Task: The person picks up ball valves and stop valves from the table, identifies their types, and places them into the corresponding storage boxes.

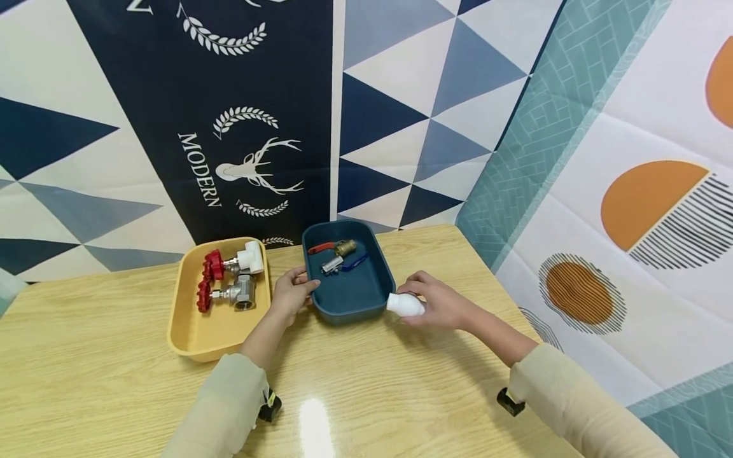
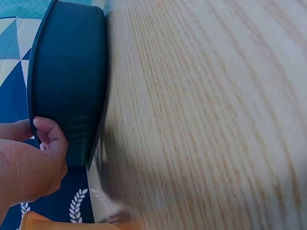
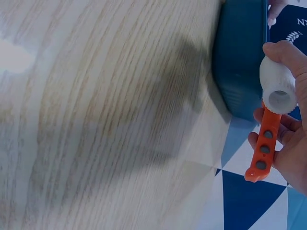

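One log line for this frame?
left hand: grips blue tray rim | right hand: holds white valve | yellow tray: two red-wheel valves

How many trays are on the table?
2. A yellow tray sits on the left with red-handled valves in it, and a blue tray beside it, its rim gripped by the left hand.

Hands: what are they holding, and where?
The right hand holds a white valve with an orange handle, gripping its white body. The left hand pinches the blue tray by its rim.

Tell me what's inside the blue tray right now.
The blue tray holds two lever valves: a brass one with a red handle and a silver one with a blue handle. Nothing else shows; its near wall hides some floor.
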### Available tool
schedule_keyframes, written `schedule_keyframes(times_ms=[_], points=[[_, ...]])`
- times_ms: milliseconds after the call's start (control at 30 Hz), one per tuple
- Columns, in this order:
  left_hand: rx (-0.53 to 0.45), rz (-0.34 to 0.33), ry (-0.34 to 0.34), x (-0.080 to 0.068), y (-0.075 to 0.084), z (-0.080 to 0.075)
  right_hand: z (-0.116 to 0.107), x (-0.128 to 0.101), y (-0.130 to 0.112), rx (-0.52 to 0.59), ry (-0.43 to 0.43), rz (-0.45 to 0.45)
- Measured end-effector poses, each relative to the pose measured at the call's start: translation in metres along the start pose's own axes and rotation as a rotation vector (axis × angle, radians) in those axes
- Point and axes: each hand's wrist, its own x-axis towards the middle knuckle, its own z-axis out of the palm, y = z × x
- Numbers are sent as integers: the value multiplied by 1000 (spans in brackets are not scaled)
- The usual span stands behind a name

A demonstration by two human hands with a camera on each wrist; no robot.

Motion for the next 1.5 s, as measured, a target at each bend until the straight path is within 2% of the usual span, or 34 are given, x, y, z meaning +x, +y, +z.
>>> schedule_keyframes(times_ms=[633,1500], points=[[-2,-2,1,-4,1,0,-2,6,-6,62,0,29],[-9,4,-8,-2,0,0,-3,13,-11,108,8,5]])
